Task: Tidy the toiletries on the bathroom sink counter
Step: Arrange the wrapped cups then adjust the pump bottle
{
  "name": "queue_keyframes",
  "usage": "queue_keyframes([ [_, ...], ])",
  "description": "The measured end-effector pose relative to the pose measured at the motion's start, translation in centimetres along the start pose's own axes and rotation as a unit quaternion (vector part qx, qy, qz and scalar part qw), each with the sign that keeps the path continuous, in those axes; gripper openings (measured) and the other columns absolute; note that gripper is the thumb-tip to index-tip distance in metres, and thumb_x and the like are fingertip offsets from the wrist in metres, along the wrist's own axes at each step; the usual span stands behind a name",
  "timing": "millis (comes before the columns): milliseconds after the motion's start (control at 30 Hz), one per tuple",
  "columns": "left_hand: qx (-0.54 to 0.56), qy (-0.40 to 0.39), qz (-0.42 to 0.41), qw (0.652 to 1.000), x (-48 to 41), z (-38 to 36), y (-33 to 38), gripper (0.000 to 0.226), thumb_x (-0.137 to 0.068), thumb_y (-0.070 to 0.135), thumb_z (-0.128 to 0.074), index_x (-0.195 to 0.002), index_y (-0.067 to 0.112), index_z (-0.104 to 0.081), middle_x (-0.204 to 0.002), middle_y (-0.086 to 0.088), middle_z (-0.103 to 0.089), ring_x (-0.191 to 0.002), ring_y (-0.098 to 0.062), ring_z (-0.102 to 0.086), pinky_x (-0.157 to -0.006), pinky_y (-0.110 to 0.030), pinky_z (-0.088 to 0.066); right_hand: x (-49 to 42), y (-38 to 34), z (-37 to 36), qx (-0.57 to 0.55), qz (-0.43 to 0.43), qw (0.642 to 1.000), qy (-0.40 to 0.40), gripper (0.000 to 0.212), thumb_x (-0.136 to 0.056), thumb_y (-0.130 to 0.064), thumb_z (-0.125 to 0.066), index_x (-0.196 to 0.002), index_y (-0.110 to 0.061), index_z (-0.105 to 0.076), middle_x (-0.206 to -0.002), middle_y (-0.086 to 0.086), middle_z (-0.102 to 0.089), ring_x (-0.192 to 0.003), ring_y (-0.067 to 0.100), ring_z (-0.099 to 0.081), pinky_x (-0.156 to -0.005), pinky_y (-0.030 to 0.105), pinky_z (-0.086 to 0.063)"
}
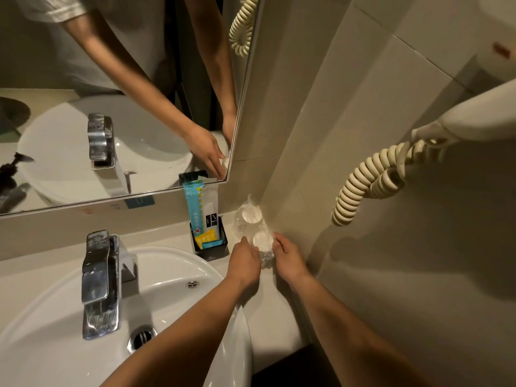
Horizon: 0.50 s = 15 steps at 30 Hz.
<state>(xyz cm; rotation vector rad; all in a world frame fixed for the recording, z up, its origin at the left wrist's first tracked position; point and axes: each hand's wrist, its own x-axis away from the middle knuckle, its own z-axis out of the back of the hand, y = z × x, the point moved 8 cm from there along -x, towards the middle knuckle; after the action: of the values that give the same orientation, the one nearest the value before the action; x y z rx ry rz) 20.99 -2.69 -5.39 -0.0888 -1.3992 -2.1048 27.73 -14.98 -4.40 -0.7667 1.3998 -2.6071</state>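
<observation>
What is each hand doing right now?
Left hand: closed on the wrapped cup, left side.
Right hand: closed on the same wrapped cup, right side.

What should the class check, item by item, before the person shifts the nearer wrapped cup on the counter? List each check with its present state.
1. Both hands on the nearer wrapped cup: ok; left hand and right hand flank it.
2. Firm grip through the plastic wrap: cannot tell; the fingertips meet crinkled film.
3. Second wrapped cup out of the way: not ok; it sits right behind, against the wall corner.
4. Black holder with sachets clear of the left hand: ok, though it is close.
5. Cup away from the sink basin: ok; it rests on the counter beside the rim.
6. Coiled hairdryer cord clear of the hands: ok.
</observation>
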Motion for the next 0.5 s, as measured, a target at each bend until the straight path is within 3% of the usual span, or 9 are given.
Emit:
queue_keyframes([
  [167, -0.021, 0.011, -0.041, 0.999, 2.2, 1.6, 0.7, 0.027, -0.104, 0.014, -0.043, -0.128, 0.007, -0.052, -0.127, -0.018, -0.059, -0.112, -0.028, -0.055, -0.086, -0.028, -0.038, 2.0, -1.0, 0.7, 0.024, -0.005, 1.0, -0.004, 0.038, -0.108, -0.02, -0.039, -0.143, -0.017, -0.053, -0.134, 0.003, -0.064, -0.128, 0.023, -0.059, -0.109, 0.036, -0.046],
  [300, -0.11, 0.032, -0.112, 0.987, 6.0, 3.3, 2.1, 0.045, -0.103, 0.026, -0.046, -0.145, 0.009, -0.042, -0.144, -0.014, -0.051, -0.131, -0.027, -0.048, -0.111, -0.035, -0.039, 6.2, -3.9, 2.4, 0.138, 0.04, 0.989, 0.02, 0.046, -0.109, -0.028, -0.041, -0.154, -0.018, -0.039, -0.152, 0.005, -0.05, -0.14, 0.027, -0.048, -0.113, 0.038, -0.038],
  [500, -0.323, 0.149, -0.197, 0.914, 13.7, 8.0, 5.4, 0.072, -0.1, 0.048, -0.044, -0.159, 0.016, -0.02, -0.165, -0.013, -0.025, -0.152, -0.031, -0.024, -0.124, -0.046, -0.024, 13.5, -9.6, 3.5, 0.353, 0.25, 0.899, 0.077, 0.058, -0.101, -0.043, -0.052, -0.153, -0.023, -0.038, -0.154, 0.0, -0.048, -0.139, 0.022, -0.047, -0.11, 0.037, -0.041],
])
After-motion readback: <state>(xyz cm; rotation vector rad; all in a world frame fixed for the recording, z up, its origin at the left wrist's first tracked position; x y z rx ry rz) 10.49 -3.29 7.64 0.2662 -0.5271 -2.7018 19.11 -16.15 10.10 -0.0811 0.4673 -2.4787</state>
